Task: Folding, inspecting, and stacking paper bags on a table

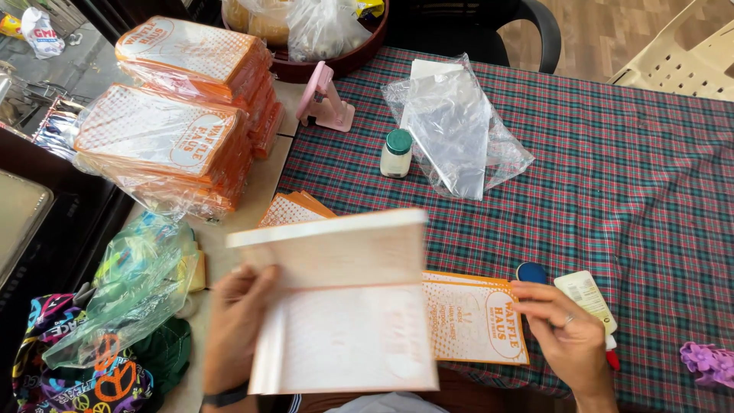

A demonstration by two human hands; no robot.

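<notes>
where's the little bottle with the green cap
The bottle stands upright on the plaid cloth in the upper middle of the head view, just left of the clear plastic bag and below the pink stand.

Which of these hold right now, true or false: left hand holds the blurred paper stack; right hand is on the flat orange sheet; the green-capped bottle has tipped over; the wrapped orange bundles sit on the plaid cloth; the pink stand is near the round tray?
1. The left hand holds the blurred paper stack. True.
2. The right hand rests on the flat orange sheet. True, at its right edge.
3. The green-capped bottle has tipped over. False: it stands upright.
4. The wrapped orange bundles sit on the plaid cloth. False: they lie left of it, on a bare surface.
5. The pink stand is near the round tray. True.
</notes>
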